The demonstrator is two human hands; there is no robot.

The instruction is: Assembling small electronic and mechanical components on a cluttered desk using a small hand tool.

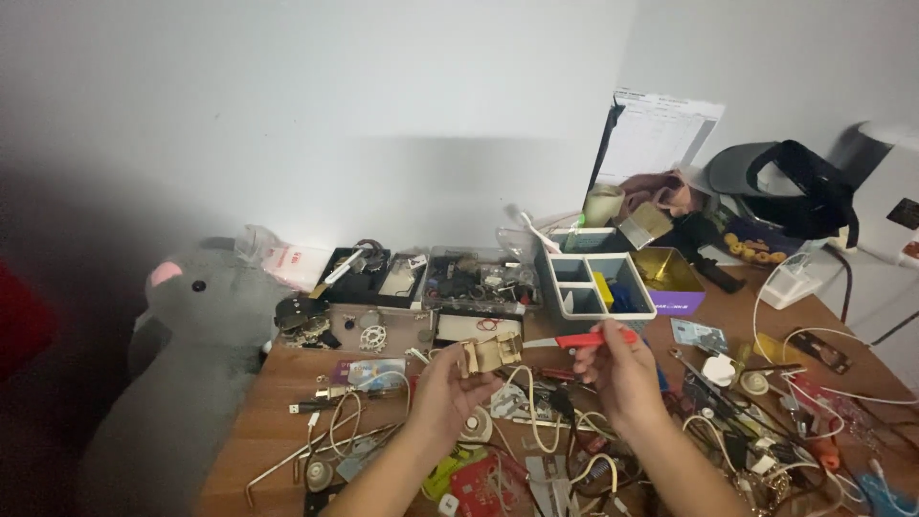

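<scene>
- left hand (pixel 450 388) palm up, fingers curled round a small tan wooden part (pixel 491 353), lifted above the wooden desk (pixel 278 393)
- right hand (pixel 620 375) pinches a red-handled knife (pixel 582 340) by the handle, fingers closed on it
- knife's long axis runs about level, left-right; blade tip points left at the wooden part, just beside its right edge (touching or not: cannot tell)
- part sits left of the blade; left hand is the nearer one, it is already in it
- part looks blocky, pale wood, slotted or notched, detail too small to read
- below both hands: tangle of white cables (pixel 536 421), red circuit board (pixel 483 483)
- behind: grey compartment tray (pixel 593 285), grey plush toy (pixel 191 325) at left
</scene>
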